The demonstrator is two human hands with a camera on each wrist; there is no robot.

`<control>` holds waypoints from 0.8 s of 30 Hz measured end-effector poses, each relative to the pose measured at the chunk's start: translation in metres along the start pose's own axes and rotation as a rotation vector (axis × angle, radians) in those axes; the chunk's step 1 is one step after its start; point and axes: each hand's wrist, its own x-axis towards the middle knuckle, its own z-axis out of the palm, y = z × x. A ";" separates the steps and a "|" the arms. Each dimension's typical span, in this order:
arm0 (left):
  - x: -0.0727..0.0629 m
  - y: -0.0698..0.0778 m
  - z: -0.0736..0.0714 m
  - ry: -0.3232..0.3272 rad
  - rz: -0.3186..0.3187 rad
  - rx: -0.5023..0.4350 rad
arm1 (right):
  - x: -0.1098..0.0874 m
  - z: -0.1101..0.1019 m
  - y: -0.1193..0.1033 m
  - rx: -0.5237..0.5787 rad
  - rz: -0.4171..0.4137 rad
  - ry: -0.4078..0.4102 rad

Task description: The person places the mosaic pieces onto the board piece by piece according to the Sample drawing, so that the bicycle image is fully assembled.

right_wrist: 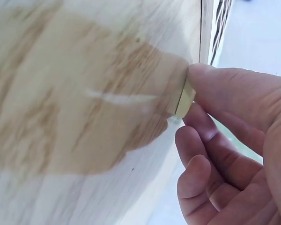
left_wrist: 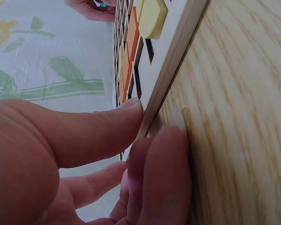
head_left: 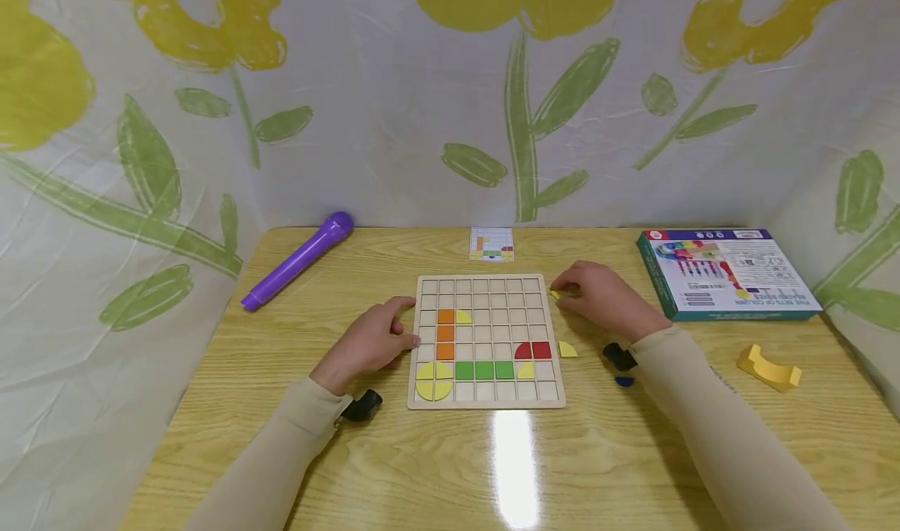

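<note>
The wooden grid board [head_left: 485,283] lies flat on the table. In its cells are orange squares [head_left: 445,333], green squares [head_left: 484,370], a red square [head_left: 541,350], a red quarter circle [head_left: 523,351] and several yellow quarter circles [head_left: 443,371]. At the board's left edge, my left hand [head_left: 373,336] grips the rim, thumb on top and curled fingers against the side. Just beyond the right edge, my right hand [head_left: 598,297] pinches a yellow quarter-circle piece [right_wrist: 186,99] between thumb and finger, close over the table. Another yellow quarter circle [head_left: 567,350] lies beside the board.
Behind the board lies a small pattern card [head_left: 491,244]. A purple toy microphone [head_left: 298,260] is at the back left. At the right are a game box [head_left: 727,273] and a yellow curved block [head_left: 769,368]. One dark blue piece [head_left: 623,381] lies beside the right wrist.
</note>
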 end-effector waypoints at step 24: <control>0.001 -0.001 0.000 -0.013 -0.004 -0.008 | -0.082 0.026 -0.053 -0.064 -0.039 0.096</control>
